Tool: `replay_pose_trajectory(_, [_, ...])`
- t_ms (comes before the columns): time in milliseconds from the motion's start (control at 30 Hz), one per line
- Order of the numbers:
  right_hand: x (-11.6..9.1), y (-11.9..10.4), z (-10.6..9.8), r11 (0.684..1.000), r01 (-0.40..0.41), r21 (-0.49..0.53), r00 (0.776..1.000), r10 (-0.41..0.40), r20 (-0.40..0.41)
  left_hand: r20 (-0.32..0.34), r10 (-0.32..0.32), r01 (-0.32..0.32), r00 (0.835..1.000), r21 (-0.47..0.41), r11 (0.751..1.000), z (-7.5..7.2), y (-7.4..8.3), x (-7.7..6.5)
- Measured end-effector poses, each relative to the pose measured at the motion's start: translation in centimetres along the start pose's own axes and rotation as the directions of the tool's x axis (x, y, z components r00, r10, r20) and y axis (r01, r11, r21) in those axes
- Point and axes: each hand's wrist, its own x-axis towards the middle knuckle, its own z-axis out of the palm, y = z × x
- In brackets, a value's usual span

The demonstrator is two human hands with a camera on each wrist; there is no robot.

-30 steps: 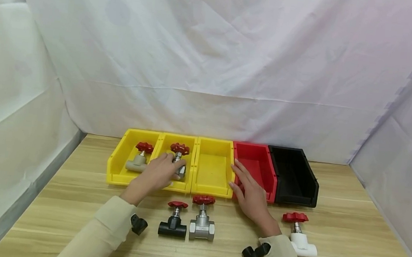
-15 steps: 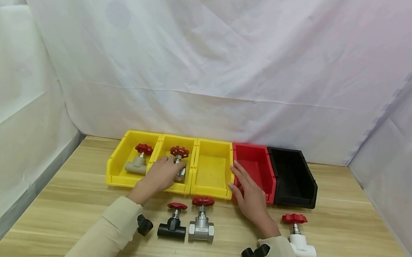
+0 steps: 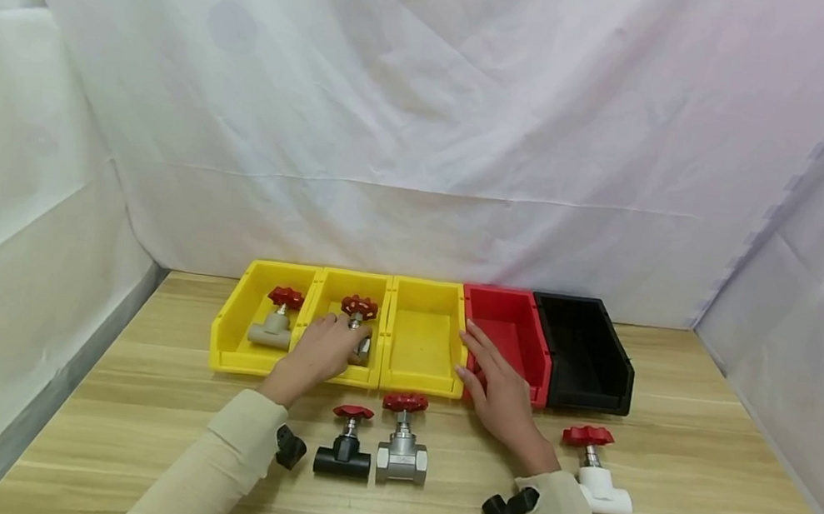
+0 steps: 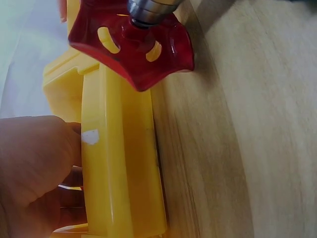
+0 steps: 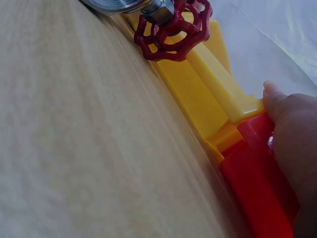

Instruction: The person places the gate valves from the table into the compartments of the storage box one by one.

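Observation:
My left hand (image 3: 323, 346) reaches into the second yellow bin (image 3: 326, 284) from the left, its fingers curled round a steel valve (image 3: 363, 349) with a red handwheel. The hand covers much of that valve's body. In the left wrist view, the bin's front wall (image 4: 106, 158) hides the fingertips of the left hand (image 4: 34, 168). My right hand (image 3: 503, 392) lies over the red bin (image 3: 541, 338), fingers extended, fingertips on the edge beside the third yellow bin (image 3: 417, 379). The right wrist view shows the right hand (image 5: 297, 134) at this same edge.
A beige valve (image 3: 272, 328) lies in the leftmost yellow bin (image 3: 230, 338); a black bin (image 3: 621, 379) ends the row. In front stand a black valve (image 3: 343, 455), another steel valve (image 3: 402, 457) and a white valve (image 3: 601, 486). White cloth (image 3: 426, 124) hangs behind.
My left forearm has shifted slightly to the right, while the left hand stays on the steel valve in the bin. The right hand keeps its place on the bin edge.

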Motion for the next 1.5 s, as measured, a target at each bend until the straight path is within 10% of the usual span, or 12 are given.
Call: replay_pose_trajectory(1500, [0.0, 0.0, -0.1, 1.0, -0.01, 0.009, 1.0, 0.01, 0.011, -0.035, -0.073, 0.069, 0.997, -0.1, 0.993, -1.4, 0.4, -0.9])
